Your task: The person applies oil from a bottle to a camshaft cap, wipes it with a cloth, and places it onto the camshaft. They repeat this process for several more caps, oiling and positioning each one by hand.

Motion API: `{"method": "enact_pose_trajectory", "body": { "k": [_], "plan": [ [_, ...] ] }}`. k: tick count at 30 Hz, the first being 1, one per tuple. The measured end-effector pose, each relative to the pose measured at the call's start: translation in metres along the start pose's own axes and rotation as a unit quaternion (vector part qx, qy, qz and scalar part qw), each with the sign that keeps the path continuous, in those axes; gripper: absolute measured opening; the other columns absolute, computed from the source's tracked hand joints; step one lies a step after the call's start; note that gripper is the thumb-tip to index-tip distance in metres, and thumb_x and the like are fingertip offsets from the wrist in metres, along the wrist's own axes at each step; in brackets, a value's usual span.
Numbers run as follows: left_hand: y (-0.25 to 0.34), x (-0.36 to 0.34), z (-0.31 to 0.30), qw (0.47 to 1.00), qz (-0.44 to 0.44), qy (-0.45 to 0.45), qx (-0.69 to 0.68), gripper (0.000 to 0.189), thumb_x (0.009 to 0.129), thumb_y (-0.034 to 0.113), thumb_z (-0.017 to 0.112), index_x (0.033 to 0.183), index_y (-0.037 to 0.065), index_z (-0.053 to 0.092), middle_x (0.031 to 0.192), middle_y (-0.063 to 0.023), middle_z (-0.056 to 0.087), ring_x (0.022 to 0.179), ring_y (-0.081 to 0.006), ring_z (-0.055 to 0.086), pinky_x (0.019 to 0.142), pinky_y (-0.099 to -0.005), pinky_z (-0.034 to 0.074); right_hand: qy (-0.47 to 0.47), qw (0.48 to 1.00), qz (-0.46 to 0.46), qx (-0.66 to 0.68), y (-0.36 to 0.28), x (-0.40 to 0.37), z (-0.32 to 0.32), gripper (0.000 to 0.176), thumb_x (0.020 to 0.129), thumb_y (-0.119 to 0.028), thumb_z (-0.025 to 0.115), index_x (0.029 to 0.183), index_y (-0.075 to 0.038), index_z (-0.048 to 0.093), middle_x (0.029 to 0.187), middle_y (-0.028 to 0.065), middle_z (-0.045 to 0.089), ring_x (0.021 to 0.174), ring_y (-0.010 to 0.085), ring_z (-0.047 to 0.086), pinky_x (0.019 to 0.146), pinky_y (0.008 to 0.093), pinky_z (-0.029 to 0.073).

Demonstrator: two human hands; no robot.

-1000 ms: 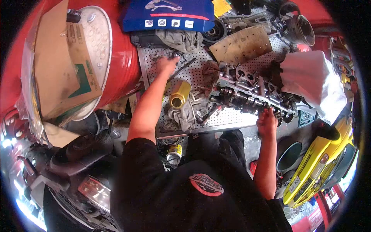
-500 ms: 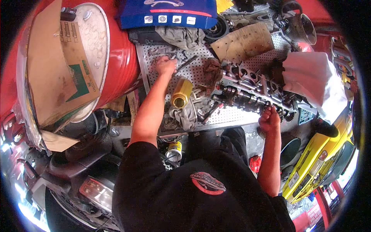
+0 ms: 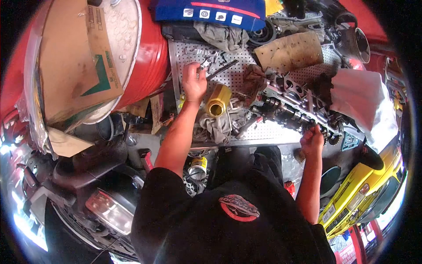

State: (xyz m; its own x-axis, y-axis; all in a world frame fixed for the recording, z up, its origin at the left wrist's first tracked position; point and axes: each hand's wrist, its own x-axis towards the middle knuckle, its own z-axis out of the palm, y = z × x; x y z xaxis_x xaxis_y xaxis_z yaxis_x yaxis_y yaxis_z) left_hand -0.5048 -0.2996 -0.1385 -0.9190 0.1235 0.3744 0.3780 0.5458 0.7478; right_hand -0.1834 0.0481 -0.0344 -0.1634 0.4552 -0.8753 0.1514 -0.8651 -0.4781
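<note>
My left hand (image 3: 194, 82) is over the back left of a perforated metal bench, fingers closed around a small shiny metal part (image 3: 206, 63). Beside it lies a dark flat bar (image 3: 223, 69). Closer to me, a gold cylindrical can (image 3: 218, 100) lies tilted on a grey rag (image 3: 217, 127). To the right is an engine cylinder head (image 3: 295, 93) with a dark camshaft (image 3: 285, 111) along its near side. My right hand (image 3: 312, 141) touches the right end of this assembly, fingers pinched; whatever is between them is hidden.
A blue box (image 3: 211, 12) and a perforated brown cardboard piece (image 3: 289, 50) sit at the back. White cloth (image 3: 364, 103) covers something at right. A red drum (image 3: 151, 57) borders the bench on the left. A yellow car (image 3: 365, 189) stands at lower right.
The view has shifted, moving the bench rightward and down in the picture. My left hand has drawn slightly back, and the shiny part at its fingers now shows. My right hand stays by the camshaft.
</note>
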Motion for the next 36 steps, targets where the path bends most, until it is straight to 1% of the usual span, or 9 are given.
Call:
{"method": "enact_pose_trajectory", "body": {
  "k": [3, 6, 12, 17, 20, 26, 30, 32, 36],
  "plan": [
    [0.01, 0.0, -0.012, 1.0, -0.004, 0.02, -0.005, 0.027, 0.076, 0.004, 0.077, 0.098, 0.004, 0.06, 0.094, -0.0139, 0.063, 0.084, -0.0328, 0.061, 0.076, -0.0423, 0.051, -0.061, 0.988, 0.073, 0.124, -0.002, 0.0, 0.0, 0.042, 0.101, -0.053, 0.05, 0.081, -0.016, 0.055, 0.059, -0.006, 0.042, 0.047, 0.0101, 0.038, 0.043, 0.0252, 0.034],
    [0.018, -0.001, -0.024, 0.999, -0.031, 0.04, -0.012, 0.028, 0.078, 0.007, 0.08, 0.099, 0.004, 0.061, 0.093, -0.013, 0.067, 0.082, -0.0297, 0.065, 0.075, -0.0385, 0.052, 0.09, 0.993, -0.07, -0.043, 0.011, 0.002, 0.006, 0.042, 0.099, -0.054, 0.053, 0.081, -0.016, 0.055, 0.061, -0.0053, 0.047, 0.05, 0.0098, 0.045, 0.043, 0.0244, 0.036],
    [0.037, -0.014, -0.051, 0.996, -0.04, 0.074, 0.009, 0.031, 0.075, 0.002, 0.079, 0.097, 0.004, 0.059, 0.093, -0.0132, 0.063, 0.081, -0.0322, 0.061, 0.071, -0.0414, 0.051, 0.109, 0.936, -0.189, -0.277, 0.016, -0.009, 0.014, 0.036, 0.099, -0.049, 0.056, 0.08, -0.018, 0.054, 0.064, -0.0053, 0.049, 0.051, 0.0089, 0.047, 0.043, 0.0236, 0.036],
    [0.064, -0.032, -0.084, 0.991, -0.019, 0.132, -0.003, 0.03, 0.076, 0.001, 0.079, 0.098, 0.004, 0.059, 0.089, -0.0127, 0.062, 0.077, -0.0305, 0.061, 0.069, -0.0391, 0.051, -0.132, 0.979, 0.073, 0.134, -0.012, 0.011, -0.006, 0.038, 0.107, -0.037, 0.038, 0.082, -0.015, 0.056, 0.061, -0.003, 0.036, 0.055, 0.0136, 0.037, 0.05, 0.0311, 0.035],
    [0.088, -0.054, -0.095, 0.98, -0.095, 0.176, -0.01, 0.029, 0.078, 0.002, 0.079, 0.099, 0.003, 0.059, 0.086, -0.0112, 0.062, 0.07, -0.0248, 0.061, 0.065, -0.0363, 0.05, -0.19, 0.968, 0.086, 0.141, -0.008, 0.034, -0.022, 0.041, 0.106, -0.044, 0.036, 0.084, -0.016, 0.057, 0.064, -0.0031, 0.048, 0.056, 0.014, 0.042, 0.053, 0.0307, 0.039],
    [0.14, -0.101, -0.118, 0.881, -0.242, 0.132, -0.384, 0.021, 0.088, -0.007, 0.069, 0.104, 0.001, 0.057, 0.085, -0.0077, 0.065, 0.071, -0.0131, 0.061, 0.062, -0.0285, 0.053, 0.012, 0.946, -0.212, -0.247, 0.001, 0.019, -0.008, 0.031, 0.103, -0.036, 0.051, 0.085, -0.011, 0.055, 0.069, 0.0023, 0.052, 0.054, 0.0166, 0.05, 0.045, 0.0303, 0.042],
    [0.187, -0.135, -0.131, 0.8, -0.279, 0.109, -0.521, 0.015, 0.091, -0.001, 0.067, 0.102, 0.004, 0.058, 0.088, -0.0122, 0.068, 0.071, -0.019, 0.065, 0.061, -0.0351, 0.055, -0.093, 0.978, -0.106, -0.151, -0.013, 0.061, -0.026, 0.028, 0.1, -0.033, 0.052, 0.089, -0.007, 0.055, 0.073, 0.0043, 0.053, 0.063, 0.0185, 0.052, 0.051, 0.0335, 0.045],
    [0.212, -0.149, -0.136, 0.755, -0.294, 0.087, -0.579, 0.014, 0.091, 0.001, 0.067, 0.102, 0.005, 0.058, 0.087, -0.0127, 0.068, 0.071, -0.0204, 0.065, 0.062, -0.0368, 0.054, -0.027, 0.994, -0.062, -0.087, -0.012, 0.009, 0.003, 0.032, 0.103, -0.034, 0.051, 0.087, -0.007, 0.055, 0.07, 0.0036, 0.054, 0.059, 0.0192, 0.051, 0.05, 0.0318, 0.042],
    [0.256, -0.17, -0.142, 0.77, -0.278, 0.073, -0.57, 0.014, 0.091, 0.002, 0.067, 0.101, 0.006, 0.059, 0.083, -0.0113, 0.067, 0.068, -0.0194, 0.063, 0.061, -0.0363, 0.052, -0.108, 0.989, -0.043, -0.087, -0.014, 0.04, -0.009, 0.031, 0.102, -0.033, 0.052, 0.085, -0.007, 0.054, 0.07, 0.0039, 0.054, 0.059, 0.0196, 0.052, 0.051, 0.0328, 0.043]
  ]
}}
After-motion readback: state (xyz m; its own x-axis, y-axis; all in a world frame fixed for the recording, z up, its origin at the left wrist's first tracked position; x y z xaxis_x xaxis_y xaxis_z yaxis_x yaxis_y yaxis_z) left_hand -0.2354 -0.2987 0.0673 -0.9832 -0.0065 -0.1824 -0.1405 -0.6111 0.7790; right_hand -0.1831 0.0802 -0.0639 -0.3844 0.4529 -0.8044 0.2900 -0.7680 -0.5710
